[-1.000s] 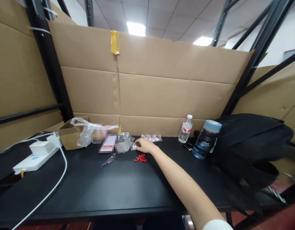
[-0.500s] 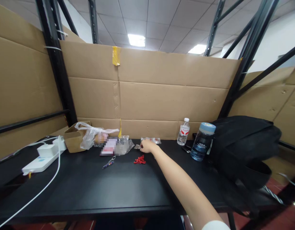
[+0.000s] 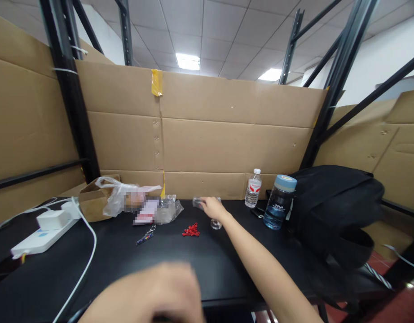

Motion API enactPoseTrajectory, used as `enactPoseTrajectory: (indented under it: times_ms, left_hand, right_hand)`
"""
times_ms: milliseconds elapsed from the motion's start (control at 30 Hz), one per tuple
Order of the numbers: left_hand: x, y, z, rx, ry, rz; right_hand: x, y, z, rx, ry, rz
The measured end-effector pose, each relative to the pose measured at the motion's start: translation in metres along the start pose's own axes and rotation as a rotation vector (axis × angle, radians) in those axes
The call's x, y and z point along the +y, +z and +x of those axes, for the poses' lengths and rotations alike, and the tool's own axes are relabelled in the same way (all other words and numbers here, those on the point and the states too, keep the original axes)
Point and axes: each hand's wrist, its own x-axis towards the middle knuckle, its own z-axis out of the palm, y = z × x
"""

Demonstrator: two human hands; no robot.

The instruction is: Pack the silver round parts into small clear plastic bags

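Observation:
My right hand [image 3: 213, 209] reaches across the table with its fingers closed on a clear plastic packet [image 3: 196, 202] near the cardboard wall; the hand covers much of the packet. Just below that wrist lies a small round clear object [image 3: 216, 224], whose kind I cannot make out. To its left is a small heap of red cords [image 3: 191, 230]. My left hand [image 3: 160, 291] is low in front of me, smeared by motion, with its fingers hidden. A keychain [image 3: 145, 236] lies farther left, beyond the left hand.
A crumpled clear bag [image 3: 168, 211], a blurred-out card [image 3: 148, 211] and an open carton [image 3: 92, 207] line the back left. A power strip [image 3: 41, 237] trails a white cable. At right stand a water bottle [image 3: 253, 190], a blue-lidded bottle [image 3: 279, 204] and a black backpack [image 3: 338, 211].
My left hand has come into view at the bottom. My right hand has moved slightly right over the packet, uncovering the round clear object. A small flat piece left of it is no longer visible.

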Motion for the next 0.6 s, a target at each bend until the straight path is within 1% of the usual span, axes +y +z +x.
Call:
enactPoseTrajectory:
  times_ms: [67,100,133,167,233,267,367,500,600]
  left_hand:
    - [-0.007,0.002,0.04,-0.036,0.011,0.044]
    - [-0.011,0.004,0.055,-0.064,0.014,0.091]
    - [-0.015,0.008,0.067,-0.129,0.016,0.234]
    - [-0.018,0.012,0.076,-0.155,-0.006,0.37]
    - [-0.025,0.024,0.085,-0.192,-0.054,0.562]
    - [-0.028,0.031,0.088,-0.216,-0.073,0.616]
    - [-0.033,0.053,0.094,-0.28,-0.111,0.684]
    - [-0.033,0.076,0.105,-0.223,-0.143,0.741]
    - [-0.034,0.083,0.113,-0.139,-0.179,0.75]
  right_hand:
    - [0.012,-0.008,-0.008,0.052,0.002,0.072]
    - [0.019,-0.011,-0.012,0.079,0.007,0.109]
    - [0.026,-0.012,-0.016,0.105,0.016,0.142]
    - [0.033,-0.013,-0.019,0.127,0.024,0.169]
    - [0.044,-0.01,-0.024,0.175,0.038,0.219]
    - [0.049,-0.008,-0.026,0.201,0.043,0.247]
    - [0.06,0.002,-0.031,0.25,0.049,0.314]
    - [0.068,0.008,-0.037,0.233,0.057,0.316]
    - [0.07,0.005,-0.041,0.257,0.056,0.324]
